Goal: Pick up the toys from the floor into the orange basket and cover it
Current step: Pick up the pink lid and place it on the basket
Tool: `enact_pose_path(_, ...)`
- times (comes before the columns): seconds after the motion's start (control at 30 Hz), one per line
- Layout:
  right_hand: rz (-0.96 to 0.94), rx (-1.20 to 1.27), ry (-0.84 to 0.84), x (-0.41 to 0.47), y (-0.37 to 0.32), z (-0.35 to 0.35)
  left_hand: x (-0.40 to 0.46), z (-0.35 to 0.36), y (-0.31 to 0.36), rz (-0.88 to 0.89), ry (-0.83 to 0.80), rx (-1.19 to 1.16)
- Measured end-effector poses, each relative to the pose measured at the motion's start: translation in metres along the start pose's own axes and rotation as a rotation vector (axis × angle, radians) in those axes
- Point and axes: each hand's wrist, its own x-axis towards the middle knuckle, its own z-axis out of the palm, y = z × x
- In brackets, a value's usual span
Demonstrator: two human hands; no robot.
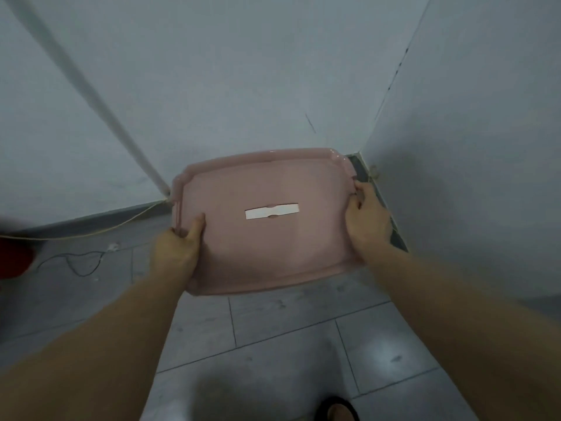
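Observation:
A pale pink rectangular lid (267,247) with a white handle strip (271,211) in its middle fills the centre of the head view, held in the room's corner. My left hand (179,247) grips its left edge, thumb on top. My right hand (367,217) grips its right edge. The basket itself and any toys are hidden beneath the lid or out of view.
White walls (243,71) meet in a corner just behind the lid. A white pipe (91,95) slants down the left wall. Thin cords (79,262) lie on the grey tiled floor (288,344) at left, beside a blurred red object (13,256). My foot (337,410) shows at the bottom.

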Motion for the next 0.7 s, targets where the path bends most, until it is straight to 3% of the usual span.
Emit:
enact_pose_path(0.17,0.056,0.093,0.044,0.076,-0.002,-0.062,0.006,0.050,0.095,0.028,-0.034,0.069)
enact_pose_path(0.33,0.086,-0.063,0.070,0.145,0.007,-0.085,0.024,0.110,0.141,-0.005,-0.067,0.069)
enact_pose_path(0.7,0.069,-0.187,0.114,0.254,0.068,-0.021,0.084,0.234,0.139,-0.070,-0.077,0.094)
